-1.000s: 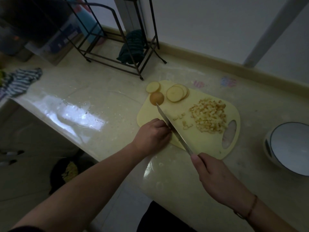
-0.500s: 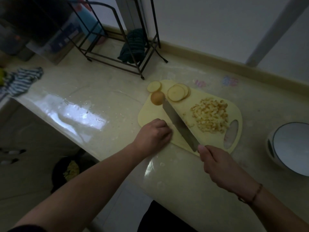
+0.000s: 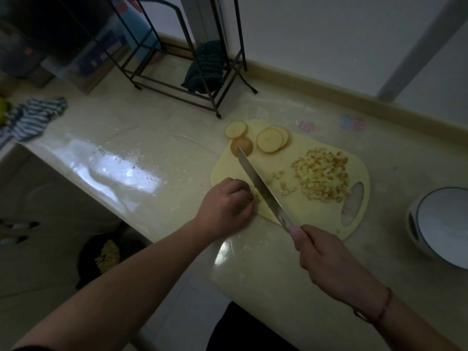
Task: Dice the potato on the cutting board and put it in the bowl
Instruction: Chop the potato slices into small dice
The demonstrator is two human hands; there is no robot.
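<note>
Dim light falls on a glossy pale countertop (image 3: 157,148) against a white wall, with a yellow cutting board (image 3: 311,211) set near its front edge. A heap of diced potato (image 3: 321,177) lies just beyond and to the right of the right hand (image 3: 329,264); uncut potato slices (image 3: 272,141) and a rounded potato end (image 3: 241,145) sit at the board's far corner, well past the left hand (image 3: 225,207). The bowl (image 3: 445,224) stands off the board, to the right of the right hand.

Judging by look, the raw slices are firm, light and damp, likely slick on plastic, so they want pinning from above with tucked fingertips. The small dice would scatter if pushed carelessly; scooping them on the flat of the blade seems safest.

The right hand grips the handle of the knife (image 3: 263,188), whose blade runs diagonally away toward the potato end. The left hand sits knuckles-up, fingers curled under, just left of the blade, apparently pressing down a bit of potato; what lies beneath it is hidden, so its hold cannot be told.
</note>
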